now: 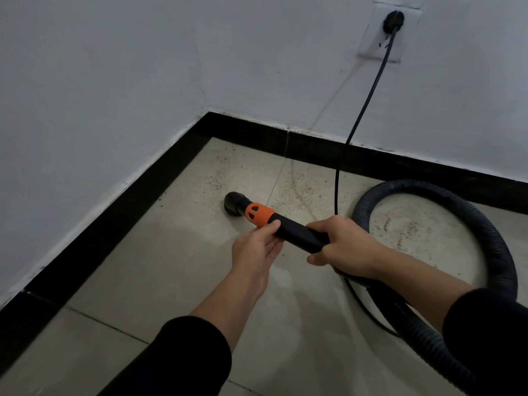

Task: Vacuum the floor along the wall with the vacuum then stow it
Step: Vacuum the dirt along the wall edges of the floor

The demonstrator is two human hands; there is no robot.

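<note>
A black vacuum wand (297, 232) with an orange collar (258, 214) points toward the room corner, its round black nozzle (235, 204) low over the tiled floor (171, 267). My right hand (340, 244) grips the wand's rear end where the ribbed black hose (485, 238) joins. My left hand (255, 247) supports the wand from beneath, thumb resting just behind the orange collar, fingers fairly straight. Reddish-brown crumbs (297, 187) are scattered on the tile beyond the nozzle, near the black skirting (314, 144). The vacuum's body is out of view.
White walls meet in a corner at upper left. A black power cord (368, 101) hangs from a plug (394, 20) in a wall socket, crosses the floor and passes under my right hand. The hose loops in a wide arc on the right.
</note>
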